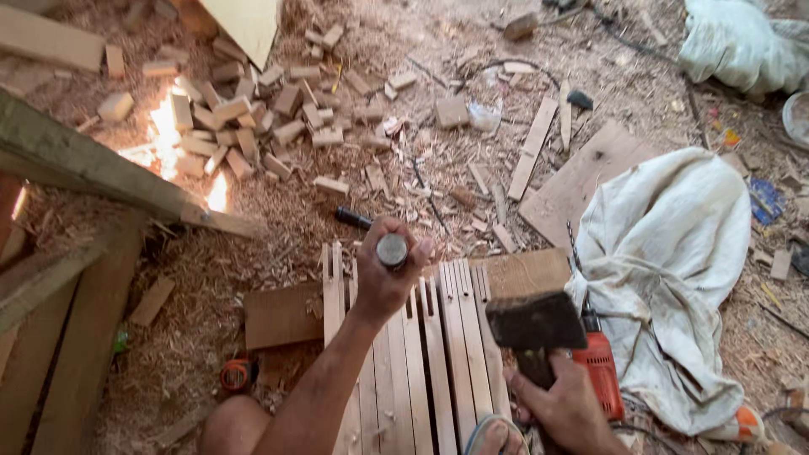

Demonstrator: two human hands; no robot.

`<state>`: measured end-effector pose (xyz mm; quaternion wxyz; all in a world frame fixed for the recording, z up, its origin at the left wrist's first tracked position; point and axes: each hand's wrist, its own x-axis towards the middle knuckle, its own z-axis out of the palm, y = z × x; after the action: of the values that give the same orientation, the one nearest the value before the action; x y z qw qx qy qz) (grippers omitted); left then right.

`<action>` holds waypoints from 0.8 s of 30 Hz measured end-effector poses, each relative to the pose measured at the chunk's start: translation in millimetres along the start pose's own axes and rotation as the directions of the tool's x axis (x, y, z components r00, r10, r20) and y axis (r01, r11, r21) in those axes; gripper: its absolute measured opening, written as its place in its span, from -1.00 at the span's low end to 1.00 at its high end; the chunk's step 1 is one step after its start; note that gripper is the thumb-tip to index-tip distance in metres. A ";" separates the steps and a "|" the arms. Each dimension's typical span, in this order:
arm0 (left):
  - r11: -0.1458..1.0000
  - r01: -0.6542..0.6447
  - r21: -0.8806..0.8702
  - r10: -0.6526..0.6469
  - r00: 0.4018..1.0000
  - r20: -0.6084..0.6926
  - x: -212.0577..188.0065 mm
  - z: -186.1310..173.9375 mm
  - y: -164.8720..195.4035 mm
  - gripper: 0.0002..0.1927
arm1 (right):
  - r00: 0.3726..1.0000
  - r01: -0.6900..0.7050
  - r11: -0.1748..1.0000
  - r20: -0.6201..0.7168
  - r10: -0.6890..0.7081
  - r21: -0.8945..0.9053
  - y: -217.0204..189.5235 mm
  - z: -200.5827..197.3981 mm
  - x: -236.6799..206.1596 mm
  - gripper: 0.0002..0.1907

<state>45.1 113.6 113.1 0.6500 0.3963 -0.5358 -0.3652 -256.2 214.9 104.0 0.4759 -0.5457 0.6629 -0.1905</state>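
left hand (381, 282): fist wrapped around the chisel (391, 250), upright over the slats (421, 354)
right hand (566, 403): gripping the raised hammer (533, 321)
tip: probably best keeping the chisel plumb, striking its cap squarely

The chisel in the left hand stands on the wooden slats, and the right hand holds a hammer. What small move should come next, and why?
Probably bring the hammer down on the chisel. The left hand grips it upright, its round end up, over the slotted wooden slats. The right hand holds the hammer head raised beside it, apart from the chisel.
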 end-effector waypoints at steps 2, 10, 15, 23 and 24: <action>0.994 -0.041 0.101 0.044 0.999 -0.028 -3.3 -1.0 -16.9 -0.77 | 0.999 -0.040 0.997 0.005 0.040 -0.060 -33.1 -11.4 -4.9 -0.68; 0.994 -0.024 0.106 0.016 0.997 0.074 -11.7 17.4 -69.7 -0.75 | 0.968 0.234 0.911 -0.002 -0.250 -0.339 -123.4 -32.9 -8.9 -0.63; 0.991 -0.059 0.122 0.053 0.997 0.047 -17.3 28.8 -79.6 -0.79 | 0.898 0.440 0.864 0.100 -0.429 -0.245 -160.9 -37.6 -14.2 -0.66; 0.981 -0.190 -0.025 0.191 0.981 0.045 -23.3 42.2 -98.5 -0.90 | 0.981 0.155 0.750 0.190 -0.040 -0.643 -213.9 2.7 14.7 -0.77; 0.985 -0.171 -0.022 0.171 0.985 0.033 -26.8 43.7 -101.7 -0.92 | 0.950 0.310 0.696 0.244 -0.196 -0.648 -205.8 15.1 29.7 -0.78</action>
<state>-7.4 89.7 14.8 0.6732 0.3362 -0.5756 -0.3201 -130.5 123.8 243.1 0.2631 -0.7806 0.5652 0.0440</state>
